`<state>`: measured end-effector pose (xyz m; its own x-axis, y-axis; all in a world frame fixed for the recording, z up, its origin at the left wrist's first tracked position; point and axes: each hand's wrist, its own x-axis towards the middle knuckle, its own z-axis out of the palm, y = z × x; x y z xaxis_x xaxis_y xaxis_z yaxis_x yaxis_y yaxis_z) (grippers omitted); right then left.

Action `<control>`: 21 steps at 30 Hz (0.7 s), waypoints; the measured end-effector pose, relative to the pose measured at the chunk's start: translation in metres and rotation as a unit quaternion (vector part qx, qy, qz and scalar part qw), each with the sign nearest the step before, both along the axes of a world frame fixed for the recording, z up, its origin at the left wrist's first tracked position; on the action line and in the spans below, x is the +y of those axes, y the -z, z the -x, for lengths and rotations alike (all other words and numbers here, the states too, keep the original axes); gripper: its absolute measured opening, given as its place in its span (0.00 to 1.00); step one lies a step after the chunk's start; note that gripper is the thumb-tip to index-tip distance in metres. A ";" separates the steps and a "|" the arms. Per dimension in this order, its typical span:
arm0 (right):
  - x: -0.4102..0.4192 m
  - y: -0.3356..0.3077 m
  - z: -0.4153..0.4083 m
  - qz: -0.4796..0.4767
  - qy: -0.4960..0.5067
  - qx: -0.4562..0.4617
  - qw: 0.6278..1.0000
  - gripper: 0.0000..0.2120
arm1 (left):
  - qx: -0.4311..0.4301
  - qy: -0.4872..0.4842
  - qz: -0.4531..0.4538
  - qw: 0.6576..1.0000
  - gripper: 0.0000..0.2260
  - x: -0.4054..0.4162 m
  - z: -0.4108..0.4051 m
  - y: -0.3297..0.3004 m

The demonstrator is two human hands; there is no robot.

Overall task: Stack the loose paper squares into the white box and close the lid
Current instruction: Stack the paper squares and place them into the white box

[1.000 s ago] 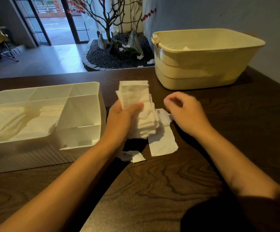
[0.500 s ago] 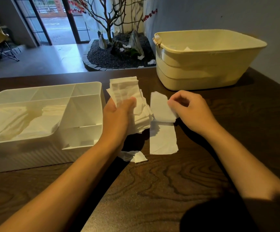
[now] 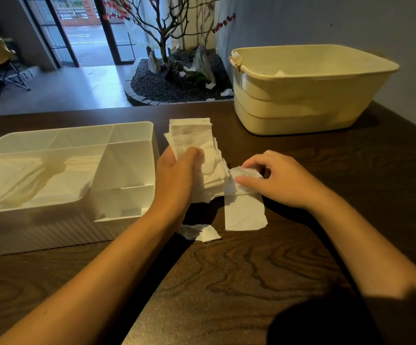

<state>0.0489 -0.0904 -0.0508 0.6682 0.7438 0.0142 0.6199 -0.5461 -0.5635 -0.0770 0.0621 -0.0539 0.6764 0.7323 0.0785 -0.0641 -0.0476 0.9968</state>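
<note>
My left hand [image 3: 177, 175] grips a thick stack of white paper squares [image 3: 192, 138], holding it upright just right of the white box [image 3: 132, 130]. My right hand [image 3: 279, 178] pinches one loose paper square [image 3: 245, 173] against the stack's right edge. Another paper square [image 3: 244, 215] lies flat on the table below that hand. A small crumpled scrap [image 3: 200, 232] lies near my left wrist. The white box stands open at the left, divided into compartments, with white paper in its large left section.
A cream plastic tub [image 3: 309, 103] stands at the back right of the dark wooden table [image 3: 251, 270], with some paper inside. Beyond the table's far edge are an indoor tree bed with stones and a glass door.
My right hand picked a flat square off the table and brought it left to the stack. My left hand tilted and lowered the stack slightly.
</note>
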 end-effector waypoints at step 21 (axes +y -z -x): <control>-0.001 -0.006 0.008 -0.206 0.071 -0.065 0.974 0.10 | 0.005 -0.020 -0.016 1.000 0.08 0.000 0.000 0.002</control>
